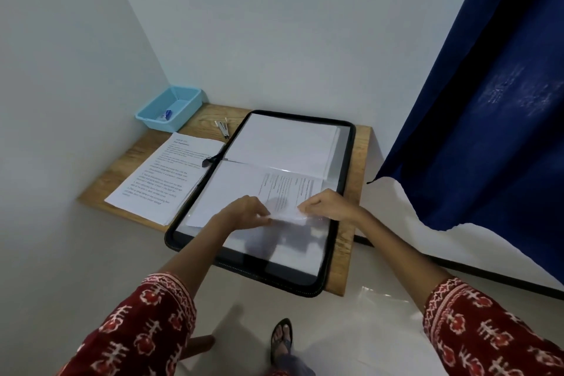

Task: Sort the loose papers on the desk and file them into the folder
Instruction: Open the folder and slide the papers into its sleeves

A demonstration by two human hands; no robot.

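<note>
Loose stack (166, 175) lies on desk (346, 253) left of folder (341, 217), long axis running near-left to far-right. Left hand (244, 212) and right hand (328, 206) each pinch the near edge of a printed sheet (287, 192) on the folder's near half. Sheet's long axis runs left-right, text sideways; looks like it's going into the clear sleeve.

Person wearing patterned red sleeves

Both forearms are showing bare below loose, dark red sleeves (146, 327) printed with white and lighter red motifs and a zigzag cuff band; one foot is wearing a dark open-toed sandal (282, 340).
</note>
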